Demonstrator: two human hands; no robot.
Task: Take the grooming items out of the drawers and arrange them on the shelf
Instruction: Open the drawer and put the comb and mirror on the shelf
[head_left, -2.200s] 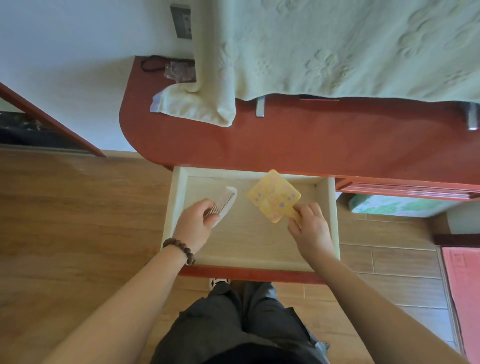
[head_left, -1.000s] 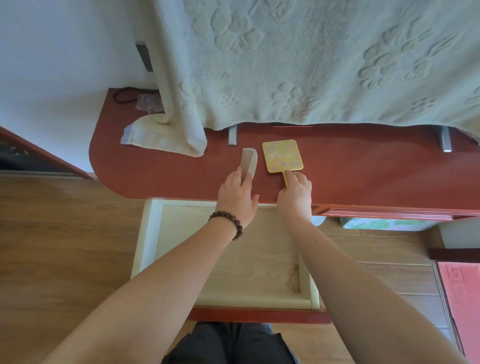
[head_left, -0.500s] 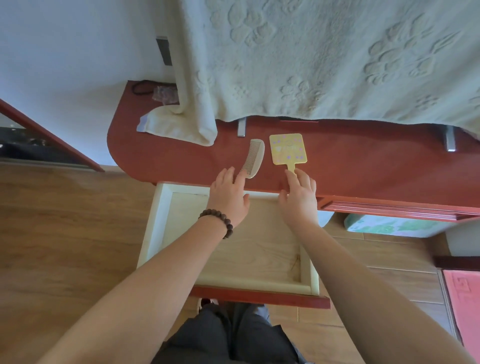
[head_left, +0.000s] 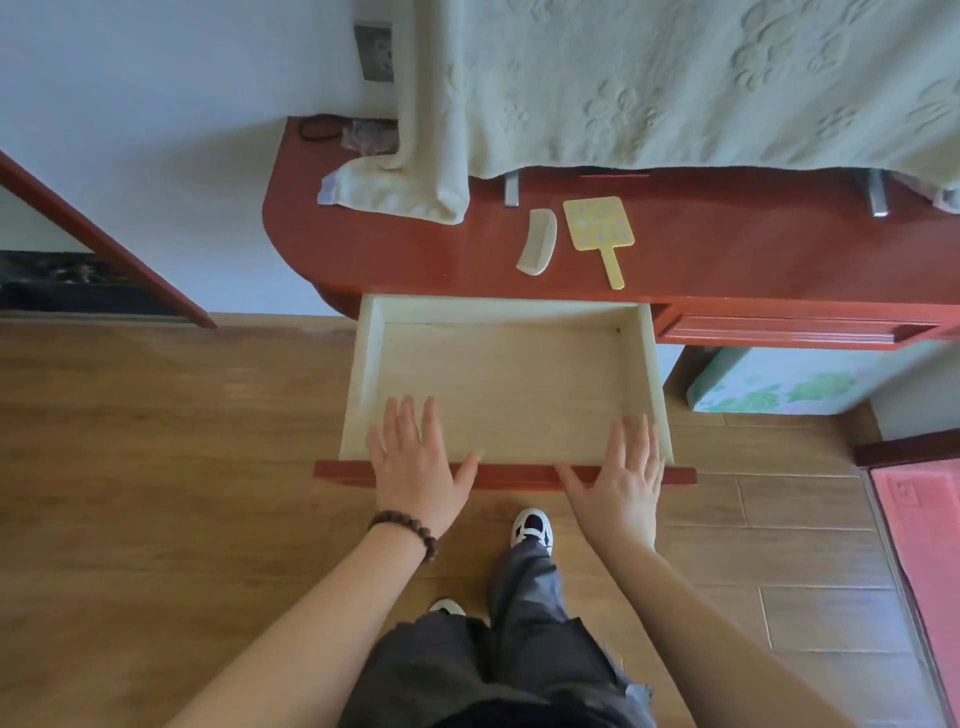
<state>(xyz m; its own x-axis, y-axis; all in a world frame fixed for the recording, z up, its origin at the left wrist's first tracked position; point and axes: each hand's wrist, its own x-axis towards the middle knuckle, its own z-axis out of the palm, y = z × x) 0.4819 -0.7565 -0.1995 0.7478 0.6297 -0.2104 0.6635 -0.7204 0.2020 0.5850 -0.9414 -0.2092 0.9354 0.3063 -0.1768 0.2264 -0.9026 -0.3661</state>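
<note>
A cream comb (head_left: 539, 248) and a yellow hand mirror (head_left: 600, 232) lie side by side on the red shelf (head_left: 753, 260), apart from both hands. Below them the pale wooden drawer (head_left: 509, 384) stands pulled out with nothing inside. My left hand (head_left: 415, 462), with a bead bracelet at the wrist, lies flat with straight fingers over the drawer's red front edge (head_left: 514, 475). My right hand (head_left: 621, 475) lies flat over the same edge further right. Neither hand holds anything.
A pale green towel (head_left: 675, 88) hangs over the back of the shelf, its folded end (head_left: 405, 192) resting at the left. A second red drawer (head_left: 789, 330) is shut at the right. My legs and shoes stand on the wooden floor below.
Both hands have let go of the comb and mirror on the shelf and drawn back down to the drawer's front edge, fingers spread flat.
</note>
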